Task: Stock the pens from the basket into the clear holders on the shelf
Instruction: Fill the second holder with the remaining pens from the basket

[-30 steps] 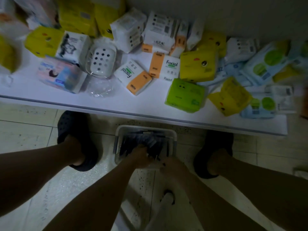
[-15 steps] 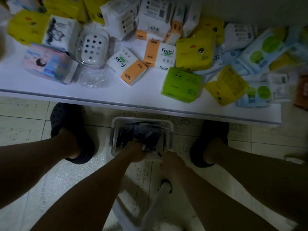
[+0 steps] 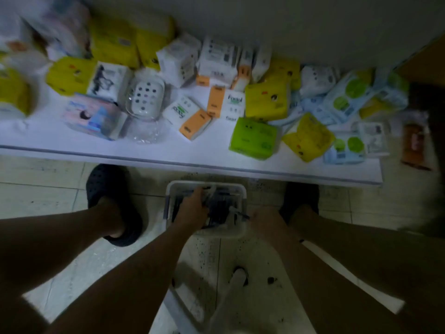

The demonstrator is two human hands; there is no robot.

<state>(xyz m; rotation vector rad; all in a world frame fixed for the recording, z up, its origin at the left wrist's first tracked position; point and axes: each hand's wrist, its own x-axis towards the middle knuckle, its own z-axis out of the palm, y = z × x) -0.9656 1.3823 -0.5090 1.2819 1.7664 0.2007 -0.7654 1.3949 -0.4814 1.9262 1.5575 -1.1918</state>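
Dim, underexposed view with motion blur, worst at the warped wide-angle edges and darkened corners.

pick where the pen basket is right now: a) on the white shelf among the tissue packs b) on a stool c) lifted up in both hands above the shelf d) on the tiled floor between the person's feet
d: the basket stands on the tiled floor in front of the shelf edge, between the left shoe and the right shoe, with the left hand down among the pens.
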